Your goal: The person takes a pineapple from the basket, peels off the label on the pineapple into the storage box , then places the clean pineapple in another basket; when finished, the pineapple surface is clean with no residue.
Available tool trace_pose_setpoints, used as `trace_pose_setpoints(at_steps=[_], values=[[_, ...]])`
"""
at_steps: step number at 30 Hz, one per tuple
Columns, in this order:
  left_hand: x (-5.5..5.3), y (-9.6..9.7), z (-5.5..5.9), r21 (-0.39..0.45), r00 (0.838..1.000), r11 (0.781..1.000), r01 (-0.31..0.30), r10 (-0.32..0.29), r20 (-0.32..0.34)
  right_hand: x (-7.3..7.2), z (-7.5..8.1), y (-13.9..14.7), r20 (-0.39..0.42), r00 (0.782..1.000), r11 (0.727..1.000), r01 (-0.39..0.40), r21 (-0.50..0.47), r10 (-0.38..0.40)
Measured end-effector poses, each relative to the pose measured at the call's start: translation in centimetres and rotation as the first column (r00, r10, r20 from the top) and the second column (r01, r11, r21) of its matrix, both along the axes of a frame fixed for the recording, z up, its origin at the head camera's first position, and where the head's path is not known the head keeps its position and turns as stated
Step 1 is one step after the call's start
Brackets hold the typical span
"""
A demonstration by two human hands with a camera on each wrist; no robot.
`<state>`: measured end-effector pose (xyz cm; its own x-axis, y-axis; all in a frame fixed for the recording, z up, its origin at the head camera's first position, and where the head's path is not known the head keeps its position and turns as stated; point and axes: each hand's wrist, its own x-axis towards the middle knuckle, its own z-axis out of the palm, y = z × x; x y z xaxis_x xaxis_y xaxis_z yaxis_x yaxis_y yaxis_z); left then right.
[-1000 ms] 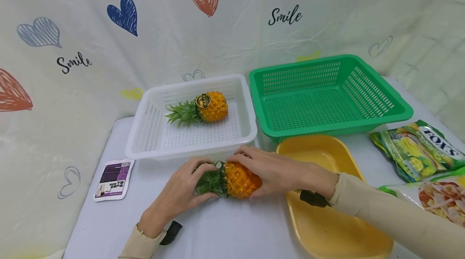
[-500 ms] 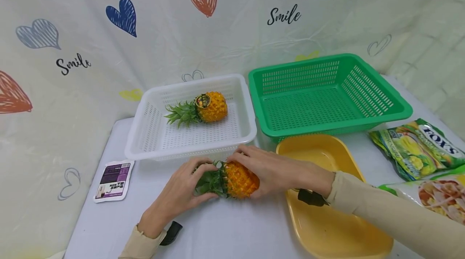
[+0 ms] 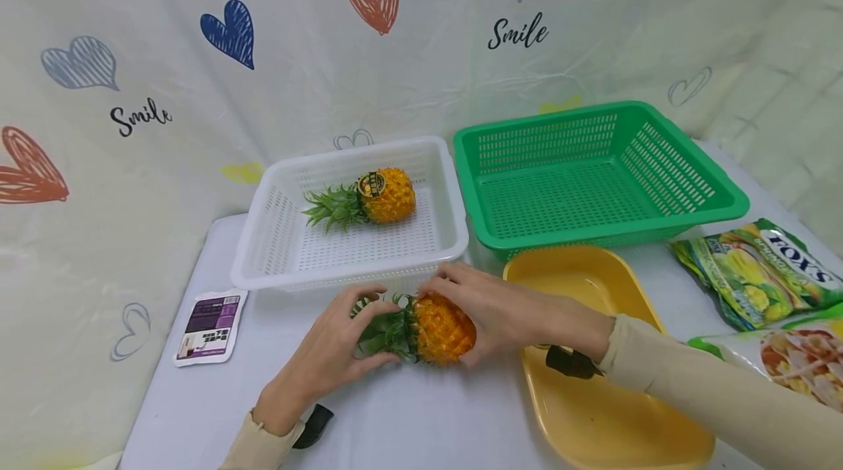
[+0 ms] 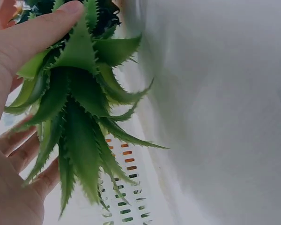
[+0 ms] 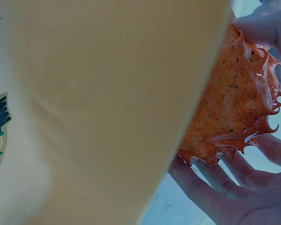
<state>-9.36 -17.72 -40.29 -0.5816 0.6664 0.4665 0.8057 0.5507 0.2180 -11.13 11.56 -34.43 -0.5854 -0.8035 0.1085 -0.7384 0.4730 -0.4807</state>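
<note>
The orange pineapple (image 3: 436, 329) is on its side just before the white basket (image 3: 358, 271), left hand (image 3: 323, 349) holding its leafy crown (image 4: 80, 129) and right hand (image 3: 495, 310) gripping its body (image 5: 225, 103), so an uneven pull might tear that crown loose.

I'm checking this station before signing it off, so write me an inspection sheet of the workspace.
Surface: table with a white covering.
Job's things: held pineapple, sideways; second pineapple, on its side in the white basket.
Clutter: green basket, yellow tub, purple-and-white packet, FOX'S bag, another bag partly behind a sleeve.
Hands: left hand grips the leaves; right hand grips the orange body.
Cables: nothing seen.
Surroundings: pale sheet printed with hearts and "Smile".
</note>
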Motion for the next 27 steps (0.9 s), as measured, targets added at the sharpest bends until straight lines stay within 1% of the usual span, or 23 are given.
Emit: trace_pose_setpoints(at_steps=[5, 9, 12, 16, 18, 21, 23, 25, 27], values=[[0.3, 0.1, 0.5, 0.013, 1.000, 1.000, 0.005, -0.005, -0.006, 0.3, 0.6, 0.5, -0.008, 1.000, 1.000, 0.000, -0.010, -0.001], [0.9, 0.4, 1.3, 0.020, 1.000, 1.000, 0.010, -0.010, -0.009, 0.8, 1.5, 1.3, -0.003, 1.000, 1.000, 0.001, -0.025, -0.001], [1.4, 0.7, 2.5, 0.032, 1.000, 0.999, 0.000, 0.001, -0.014, 1.1, 2.5, 2.2, -0.002, 1.000, 0.999, -0.006, -0.051, 0.006], [2.0, 0.7, 4.5, 0.102, 1.000, 0.995, -0.021, 0.019, 0.015, 1.3, 4.1, 3.9, 0.013, 1.000, 0.998, -0.014, -0.062, 0.015], [2.1, 0.6, 5.4, 0.162, 0.999, 0.987, -0.019, 0.015, 0.029, 1.4, 5.1, 4.9, 0.014, 1.000, 0.998, 0.002, -0.062, -0.001], [1.7, 0.5, 6.2, 0.265, 1.000, 0.964, 0.016, -0.022, 0.022, 1.4, 6.4, 6.9, -0.004, 0.999, 0.996, 0.039, -0.075, -0.040], [1.4, 0.6, 6.3, 0.322, 0.999, 0.946, 0.031, -0.037, 0.012, 1.2, 7.1, 8.5, -0.063, 0.997, 0.994, 0.048, -0.097, -0.054], [1.1, 0.7, 6.0, 0.368, 0.999, 0.929, 0.026, -0.041, 0.032, 0.8, 7.9, 10.2, -0.121, 0.991, 0.992, 0.049, -0.121, -0.063], [0.9, 1.1, 5.6, 0.411, 0.996, 0.912, 0.002, -0.038, 0.080, 0.2, 8.6, 12.0, -0.170, 0.982, 0.988, 0.059, -0.141, -0.083]])
